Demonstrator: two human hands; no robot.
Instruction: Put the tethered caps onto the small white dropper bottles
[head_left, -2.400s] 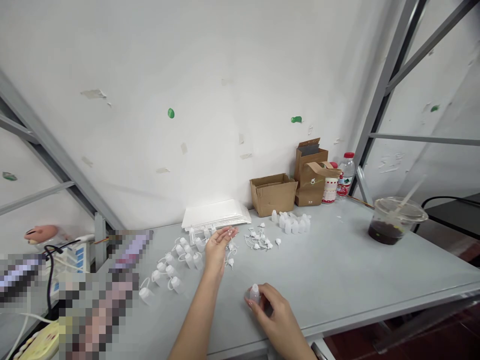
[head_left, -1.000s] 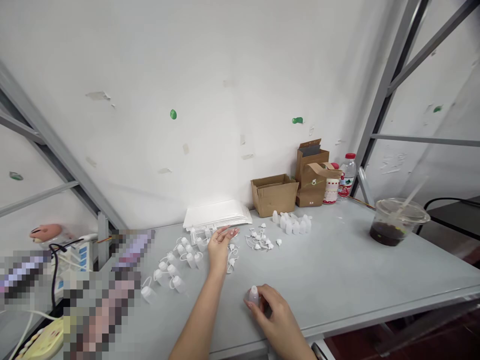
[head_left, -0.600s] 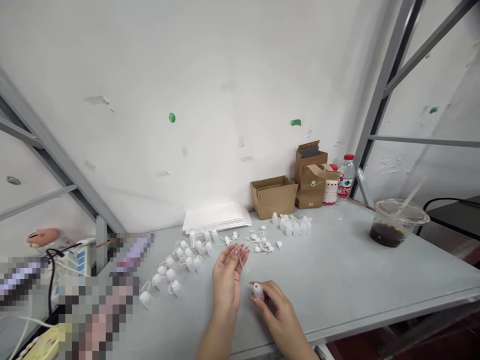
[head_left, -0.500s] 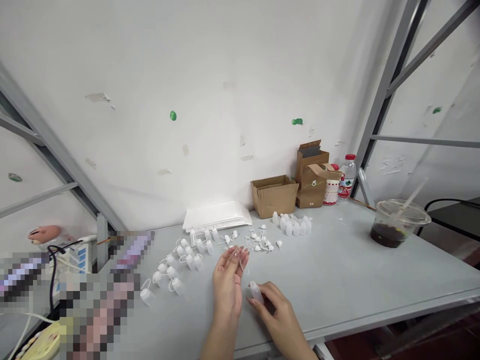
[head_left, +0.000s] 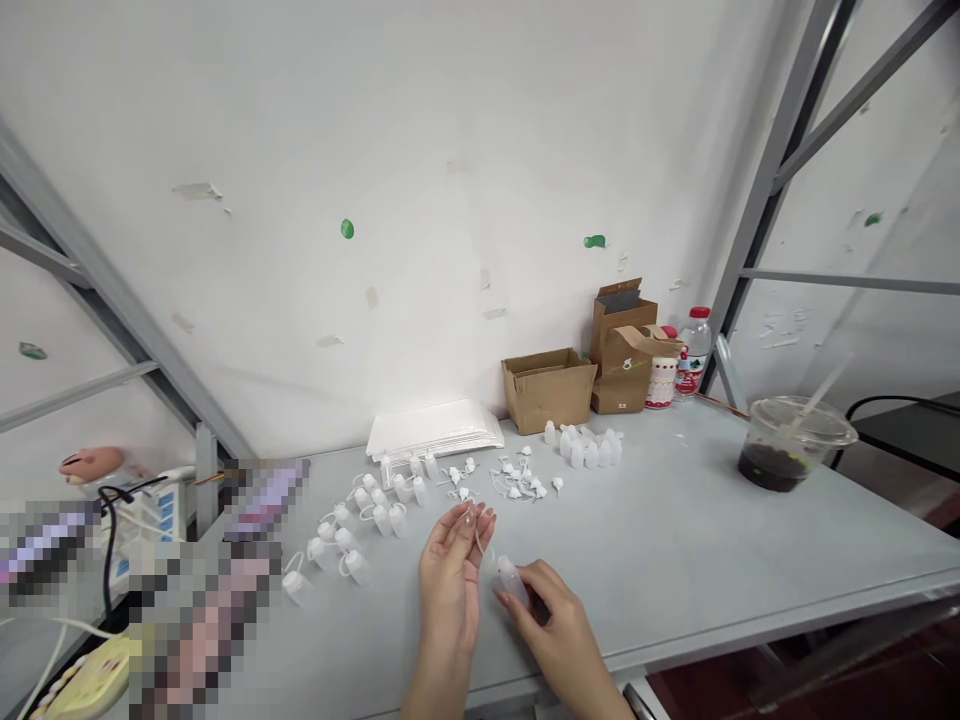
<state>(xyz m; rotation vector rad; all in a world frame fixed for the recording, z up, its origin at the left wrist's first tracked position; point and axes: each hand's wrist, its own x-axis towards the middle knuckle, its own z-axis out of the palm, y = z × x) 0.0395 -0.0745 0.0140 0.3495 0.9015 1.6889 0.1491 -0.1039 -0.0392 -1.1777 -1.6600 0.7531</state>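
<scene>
My left hand (head_left: pixel 454 565) pinches a small white cap with a looped strap (head_left: pixel 482 545); the fingers cover most of the cap. Close beside it, my right hand (head_left: pixel 555 620) grips a small translucent plastic bottle (head_left: pixel 511 578), tilted slightly, its neck toward the strap. Whether strap and neck touch I cannot tell. Several capped bottles (head_left: pixel 381 518) with strap loops stand in rows to the left. Behind my hands lies a loose scatter of white caps with straps (head_left: pixel 517 480). Farther back on the right, uncapped bottles (head_left: pixel 591 453) stand in a cluster.
At the wall lie a stack of white sheets (head_left: pixel 435 430), an open cardboard box (head_left: pixel 551 395), a brown paper bag (head_left: pixel 624 370) and a red-capped bottle (head_left: pixel 694 355). A lidded plastic cup (head_left: pixel 784 450) of dark drink stands right. A power strip (head_left: pixel 154 525) is at left.
My left hand has shifted slightly left and down. The strap's end now hangs nearer the bottle's neck, and the bottle leans a little more to the left.
</scene>
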